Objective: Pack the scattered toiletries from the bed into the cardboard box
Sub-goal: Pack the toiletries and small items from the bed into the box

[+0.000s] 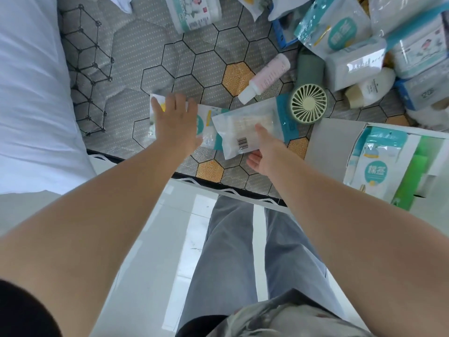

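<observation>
My right hand [263,152] pinches the near edge of a clear cotton swab packet [250,126] with a barcode, thumb on top and fingers beneath, and the packet is lifted above the bed. My left hand [176,122] lies flat with spread fingers on another flat packet [155,110] that rests on the mattress. The cardboard box [325,139] sits at the right, near the bed's edge. Inside it are a teal-and-white swab packet [374,164] and a green item [418,169].
Beyond the hands lie a pink bottle [266,77], a green handheld fan [309,103], a white bottle [371,87], tissue packs [354,63] and several pouches [336,27]. A white pillow [31,93] fills the left. The bed edge [218,182] runs in front of my legs.
</observation>
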Available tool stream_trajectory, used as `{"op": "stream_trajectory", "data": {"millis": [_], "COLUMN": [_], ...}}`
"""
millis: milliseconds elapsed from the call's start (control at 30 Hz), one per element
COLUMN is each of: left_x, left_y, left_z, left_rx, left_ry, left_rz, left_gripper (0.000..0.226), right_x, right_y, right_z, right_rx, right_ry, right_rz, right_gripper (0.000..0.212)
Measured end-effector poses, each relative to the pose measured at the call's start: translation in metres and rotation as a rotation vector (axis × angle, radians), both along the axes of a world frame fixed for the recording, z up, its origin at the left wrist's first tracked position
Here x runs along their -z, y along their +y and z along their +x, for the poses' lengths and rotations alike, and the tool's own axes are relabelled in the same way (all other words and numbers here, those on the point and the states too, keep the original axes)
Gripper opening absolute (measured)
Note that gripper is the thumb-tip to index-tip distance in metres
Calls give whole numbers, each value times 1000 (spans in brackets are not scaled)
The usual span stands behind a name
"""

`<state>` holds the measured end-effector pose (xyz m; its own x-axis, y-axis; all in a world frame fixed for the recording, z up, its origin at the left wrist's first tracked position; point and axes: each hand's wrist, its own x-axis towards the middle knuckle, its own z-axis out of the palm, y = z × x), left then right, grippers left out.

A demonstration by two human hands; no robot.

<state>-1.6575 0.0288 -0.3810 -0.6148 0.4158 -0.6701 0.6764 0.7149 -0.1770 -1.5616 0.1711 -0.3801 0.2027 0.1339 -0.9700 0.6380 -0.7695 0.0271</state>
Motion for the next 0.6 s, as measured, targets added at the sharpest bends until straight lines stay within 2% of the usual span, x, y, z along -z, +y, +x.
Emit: {"op": "stream_trajectory", "data": {"millis": [67, 167, 233, 300, 400, 500, 600], "left_x": [1, 1, -1, -6, -19, -39, -59], "left_y": [-1, 0, -2, 0, 13, 33, 53], "left_z": [1, -2, -8, -10, -1, 13, 25], "left_rx": [-69, -292, -520, -746, -808, -949, -1060], "left_ry": [15, -26, -91, -244, -480, -617, -728], "left_rz": [-27, -22, 100, 261, 383, 511, 650], "left_gripper": [83, 76, 56, 41, 28, 12, 12], "right_x": [4, 5, 0, -7, -22, -40, -57], "right_y": [3, 8, 8, 5, 4, 13, 28], "right_z": [-4, -3, 1, 9, 21, 29, 35], "right_rx": [27, 0, -88, -174, -166, -108, -130], "right_ry": [28, 48, 66, 105, 200, 290, 406], "right_rz": [39, 97, 116, 116, 72, 60, 73], "right_gripper": [50, 45, 34, 31, 27, 21, 21]}}
